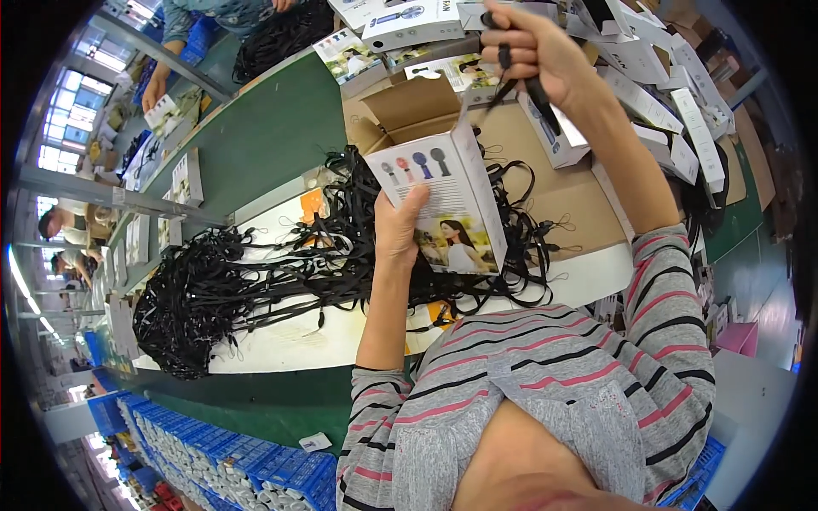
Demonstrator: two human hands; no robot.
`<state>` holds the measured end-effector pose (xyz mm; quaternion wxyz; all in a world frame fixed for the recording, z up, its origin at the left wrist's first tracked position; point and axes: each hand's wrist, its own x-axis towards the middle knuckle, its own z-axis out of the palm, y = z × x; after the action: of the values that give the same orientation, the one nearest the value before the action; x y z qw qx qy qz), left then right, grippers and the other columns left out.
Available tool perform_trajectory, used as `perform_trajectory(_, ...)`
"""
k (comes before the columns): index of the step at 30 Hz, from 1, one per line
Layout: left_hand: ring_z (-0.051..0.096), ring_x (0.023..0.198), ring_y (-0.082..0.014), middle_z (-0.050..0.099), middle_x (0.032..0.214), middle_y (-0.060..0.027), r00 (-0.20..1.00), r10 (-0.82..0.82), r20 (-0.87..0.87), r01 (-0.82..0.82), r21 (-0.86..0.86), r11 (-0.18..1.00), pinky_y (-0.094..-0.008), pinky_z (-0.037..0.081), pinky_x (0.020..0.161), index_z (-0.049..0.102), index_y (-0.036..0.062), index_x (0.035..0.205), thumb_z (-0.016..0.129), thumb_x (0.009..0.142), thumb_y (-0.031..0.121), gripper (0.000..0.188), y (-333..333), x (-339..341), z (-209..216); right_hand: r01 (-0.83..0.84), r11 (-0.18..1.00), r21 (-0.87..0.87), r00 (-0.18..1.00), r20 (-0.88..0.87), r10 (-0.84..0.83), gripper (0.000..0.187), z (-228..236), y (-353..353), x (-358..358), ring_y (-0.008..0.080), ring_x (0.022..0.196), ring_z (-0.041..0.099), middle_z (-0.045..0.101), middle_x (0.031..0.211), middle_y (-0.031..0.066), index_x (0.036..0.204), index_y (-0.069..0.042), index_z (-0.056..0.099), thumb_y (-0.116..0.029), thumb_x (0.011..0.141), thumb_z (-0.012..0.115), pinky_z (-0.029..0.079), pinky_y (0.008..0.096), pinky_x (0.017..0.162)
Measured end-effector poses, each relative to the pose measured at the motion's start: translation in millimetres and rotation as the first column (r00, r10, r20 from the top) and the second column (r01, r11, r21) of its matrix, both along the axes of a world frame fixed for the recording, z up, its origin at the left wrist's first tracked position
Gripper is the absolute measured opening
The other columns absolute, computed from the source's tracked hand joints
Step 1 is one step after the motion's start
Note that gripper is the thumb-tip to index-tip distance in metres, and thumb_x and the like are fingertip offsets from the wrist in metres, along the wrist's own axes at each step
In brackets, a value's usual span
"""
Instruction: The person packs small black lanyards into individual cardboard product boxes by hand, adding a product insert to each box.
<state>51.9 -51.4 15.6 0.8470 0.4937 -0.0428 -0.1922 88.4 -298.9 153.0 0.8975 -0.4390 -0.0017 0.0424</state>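
My left hand (pixel 397 225) grips a white cardboard box (pixel 473 183) by its printed side, thumb on the front and fingers out of sight behind it. The box stands tilted over the table, its brown top flaps (pixel 415 102) raised. Above and to the right of it, my right hand (pixel 550 64) is closed on a black lanyard (pixel 544 106), whose ends dangle below the fingers. A large tangle of black lanyards (pixel 187 298) spreads from the left to beneath the box, with thin cord loops at the right ends.
White printed boxes (pixel 413 24) are stacked at the far side, with more heaped (pixel 699 128) at the right. Brown cardboard (pixel 579 204) lies under the lanyards' right ends. Across the green table (pixel 281 111), a co-worker's hand (pixel 156 88) touches another box. Blue crates (pixel 256 473) stand lower left.
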Motion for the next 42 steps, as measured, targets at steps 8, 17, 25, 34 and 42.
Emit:
perform_trajectory(8,0.059,0.086,-0.0134,0.062,0.097,-0.0072,0.988,-0.055,0.141,0.027,0.196,0.98,-0.0272,0.046,0.08,0.055,-0.0007,0.105,0.078,0.069,0.018,0.047,-25,-10,21,-0.087,0.996,0.012,0.972,0.22,0.082,0.03,91,22,-25,0.0001,0.037,0.02,0.027,0.048,-0.0097,0.07,-0.013,0.043,-0.025,0.098,0.04,0.018,0.0151,0.03)
perform_trajectory(17,0.059,0.083,-0.0109,0.062,0.094,-0.0063,0.968,-0.115,0.225,0.051,0.273,0.961,-0.0246,0.048,0.075,0.052,0.0002,0.107,0.078,0.068,0.014,0.049,-21,-24,31,0.058,0.977,-0.203,0.993,0.117,-0.035,0.027,64,52,-18,0.0025,0.041,0.022,0.029,0.052,-0.0088,0.071,-0.014,0.044,-0.029,0.095,0.043,0.015,0.0195,0.036)
perform_trajectory(25,0.059,0.083,-0.0111,0.062,0.094,-0.0064,0.968,-0.072,0.241,0.012,0.242,0.97,-0.0248,0.048,0.075,0.052,-0.0002,0.108,0.079,0.068,0.013,0.05,-16,-23,26,0.102,0.837,-0.537,0.981,0.194,0.004,0.028,66,51,-29,0.0026,0.042,0.025,0.034,0.054,-0.0089,0.071,-0.014,0.048,-0.029,0.095,0.045,0.019,0.0193,0.039)
perform_trajectory(34,0.06,0.08,-0.0114,0.064,0.092,-0.0071,0.966,-0.113,0.23,0.038,0.306,0.951,-0.0251,0.049,0.073,0.052,-0.0013,0.107,0.078,0.067,0.013,0.05,-25,-16,21,-0.392,0.853,0.345,0.909,0.287,0.301,0.027,110,24,-17,0.0006,0.038,0.022,0.031,0.053,-0.0094,0.073,-0.012,0.045,-0.021,0.097,0.038,0.015,0.0168,0.03)
perform_trajectory(42,0.061,0.081,-0.0118,0.064,0.092,-0.0071,0.965,-0.103,0.239,0.027,0.302,0.953,-0.0259,0.049,0.074,0.052,-0.0009,0.108,0.079,0.066,0.012,0.052,-20,-24,25,0.216,0.901,-0.376,0.973,0.163,-0.165,0.024,88,56,-25,0.0014,0.042,0.022,0.03,0.053,-0.01,0.074,-0.015,0.047,-0.028,0.095,0.044,0.018,0.0177,0.037)
